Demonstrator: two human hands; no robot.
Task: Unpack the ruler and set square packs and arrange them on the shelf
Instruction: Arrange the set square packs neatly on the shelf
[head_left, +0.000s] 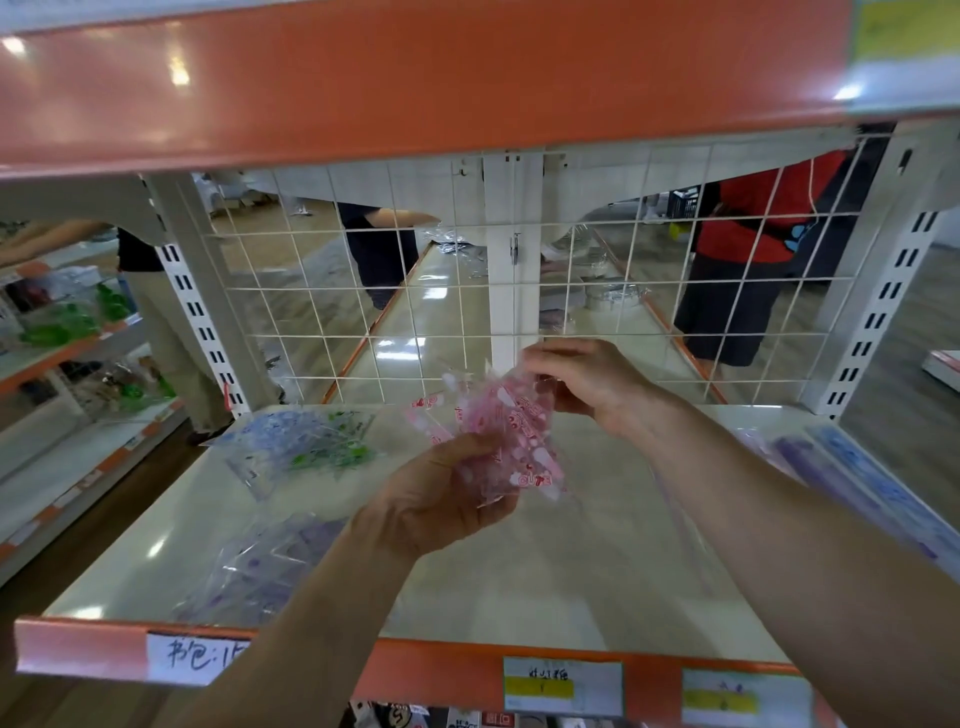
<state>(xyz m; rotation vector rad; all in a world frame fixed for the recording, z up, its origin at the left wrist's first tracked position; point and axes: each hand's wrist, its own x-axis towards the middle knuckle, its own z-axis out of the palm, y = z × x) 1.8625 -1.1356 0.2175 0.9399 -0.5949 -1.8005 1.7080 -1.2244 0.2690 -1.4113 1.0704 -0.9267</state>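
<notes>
A pink ruler and set square pack (506, 436) in clear wrap is held above the cream shelf (545, 582). My left hand (441, 499) grips its lower end from below. At its upper right corner, my right hand (582, 382) pinches the wrap. A blue and green pack (306, 447) lies flat at the shelf's back left. Near the front left lies a purple pack (254, 566). More purple and blue packs (841, 467) lie along the right side.
A white wire grid (467, 291) closes the shelf's back. An orange shelf edge (415, 78) hangs overhead, and another with price labels (563, 686) runs along the front. Beyond the grid stand two people (753, 244). Stocked shelves (67, 322) stand at the left.
</notes>
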